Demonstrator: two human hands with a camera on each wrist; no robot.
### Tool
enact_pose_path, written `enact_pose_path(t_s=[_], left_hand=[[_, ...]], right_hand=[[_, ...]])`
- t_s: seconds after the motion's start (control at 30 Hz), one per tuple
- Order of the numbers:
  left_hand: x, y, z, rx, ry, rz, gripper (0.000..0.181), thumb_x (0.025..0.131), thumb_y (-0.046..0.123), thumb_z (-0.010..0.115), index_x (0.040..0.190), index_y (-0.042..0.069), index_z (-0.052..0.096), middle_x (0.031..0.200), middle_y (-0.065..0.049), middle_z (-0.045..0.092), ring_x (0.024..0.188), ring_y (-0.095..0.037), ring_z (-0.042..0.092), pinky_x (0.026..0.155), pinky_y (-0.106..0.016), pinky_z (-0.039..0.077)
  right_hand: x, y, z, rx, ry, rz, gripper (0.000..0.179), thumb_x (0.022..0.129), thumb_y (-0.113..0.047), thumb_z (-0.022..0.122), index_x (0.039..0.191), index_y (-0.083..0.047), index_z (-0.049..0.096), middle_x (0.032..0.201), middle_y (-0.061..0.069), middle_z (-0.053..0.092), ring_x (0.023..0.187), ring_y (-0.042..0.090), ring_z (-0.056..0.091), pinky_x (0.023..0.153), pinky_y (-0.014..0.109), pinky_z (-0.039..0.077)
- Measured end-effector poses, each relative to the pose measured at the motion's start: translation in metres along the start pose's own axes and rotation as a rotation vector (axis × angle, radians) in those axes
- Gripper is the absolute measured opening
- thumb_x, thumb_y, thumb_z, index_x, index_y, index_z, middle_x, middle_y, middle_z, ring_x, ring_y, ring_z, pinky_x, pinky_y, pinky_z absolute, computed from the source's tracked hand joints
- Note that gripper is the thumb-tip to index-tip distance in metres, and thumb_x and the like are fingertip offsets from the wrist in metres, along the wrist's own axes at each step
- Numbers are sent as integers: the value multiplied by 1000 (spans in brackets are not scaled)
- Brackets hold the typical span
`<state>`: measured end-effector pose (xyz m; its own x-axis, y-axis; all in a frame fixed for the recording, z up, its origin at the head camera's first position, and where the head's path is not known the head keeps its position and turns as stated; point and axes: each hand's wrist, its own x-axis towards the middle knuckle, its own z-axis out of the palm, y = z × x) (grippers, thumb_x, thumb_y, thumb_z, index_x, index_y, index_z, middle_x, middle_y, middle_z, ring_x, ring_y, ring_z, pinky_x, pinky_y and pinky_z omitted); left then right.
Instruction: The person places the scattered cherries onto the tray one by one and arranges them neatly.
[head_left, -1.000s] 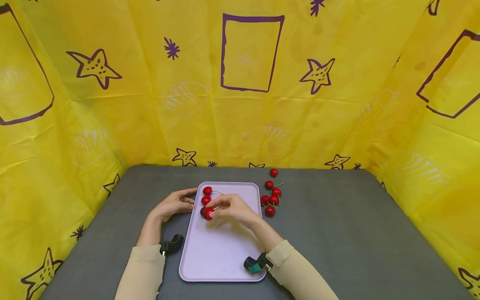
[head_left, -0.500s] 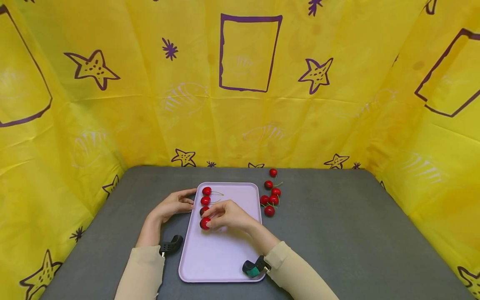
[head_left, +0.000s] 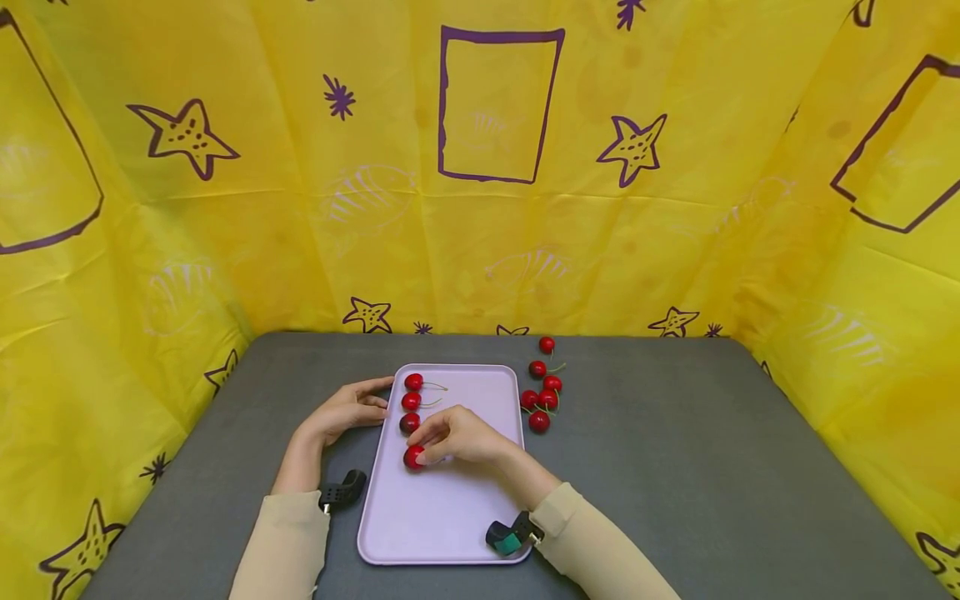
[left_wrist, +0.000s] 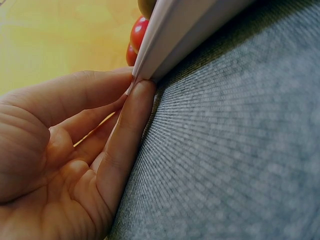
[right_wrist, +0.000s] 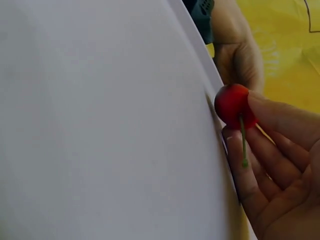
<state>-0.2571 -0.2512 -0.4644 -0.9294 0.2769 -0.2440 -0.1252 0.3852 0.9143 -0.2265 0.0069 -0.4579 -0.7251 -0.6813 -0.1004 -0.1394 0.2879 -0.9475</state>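
My right hand [head_left: 462,436] pinches a red cherry [head_left: 413,457] between thumb and fingertips, low over the pale lilac tray [head_left: 442,521]. Its short green stem [right_wrist: 244,145] hangs down in the right wrist view. Just beyond it, along the tray's left side, three cherries lie in a column; the nearest is a darker cherry [head_left: 409,423], and the farthest cherry [head_left: 413,382] has its stem pointing right. My left hand [head_left: 347,415] touches the tray's left rim from outside with its fingertips. The left wrist view shows the fingertips [left_wrist: 142,90] against the tray wall.
Several cherries [head_left: 548,400] with green stems lie on the grey tabletop [head_left: 675,450] just right of the tray. A yellow curtain [head_left: 300,250] with purple starfish drawings encloses the back and sides. Each wrist wears a black camera mount [head_left: 342,489].
My right hand has moved the pinched cherry toward the near side of the tray, away from the darker cherry, which now shows in full. The left hand stays at the rim.
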Motion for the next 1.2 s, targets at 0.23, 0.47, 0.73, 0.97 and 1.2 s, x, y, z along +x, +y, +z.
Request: enact_pose_path(t_s=[0.23, 0.47, 0.73, 0.97, 1.2], left_hand=[[0, 2, 0, 5, -2, -2, 71, 88, 13, 70, 151, 7, 38, 109, -15, 65, 92, -17, 62, 87, -27, 59], [0, 1, -1, 8, -6, 3, 70, 88, 12, 69, 151, 7, 38, 111, -16, 65, 92, -17, 62, 85, -25, 58], [-1, 1, -1, 7, -14, 7, 70, 89, 11, 68, 151, 6, 37, 110, -16, 65, 91, -16, 63, 84, -24, 58], [-1, 1, -1, 13, -14, 5, 70, 89, 12, 68, 151, 7, 38, 112, -17, 65, 92, -17, 63, 85, -24, 58], [-1, 1, 0, 14, -14, 9, 70, 89, 13, 68, 151, 7, 38, 112, -18, 65, 92, -17, 63, 85, -24, 58]], right_hand=[[2, 3, 1, -45, 25, -8, 20, 84, -12, 77, 104, -13, 78, 101, 10, 78, 77, 4, 65, 70, 17, 50], [3, 2, 4, -139, 54, -41, 19, 85, -17, 76, 104, -16, 78, 102, 3, 78, 81, 2, 63, 74, 15, 49], [7, 4, 5, -141, 92, -57, 20, 84, -18, 78, 103, -14, 79, 99, 3, 78, 80, 1, 61, 71, 14, 46], [10, 4, 6, -156, 121, -67, 18, 82, -20, 80, 100, -16, 80, 98, 2, 78, 80, 0, 60, 69, 14, 45], [10, 5, 5, -171, 149, -75, 18, 81, -21, 81, 98, -18, 80, 96, 0, 78, 79, -1, 59, 68, 13, 44]])
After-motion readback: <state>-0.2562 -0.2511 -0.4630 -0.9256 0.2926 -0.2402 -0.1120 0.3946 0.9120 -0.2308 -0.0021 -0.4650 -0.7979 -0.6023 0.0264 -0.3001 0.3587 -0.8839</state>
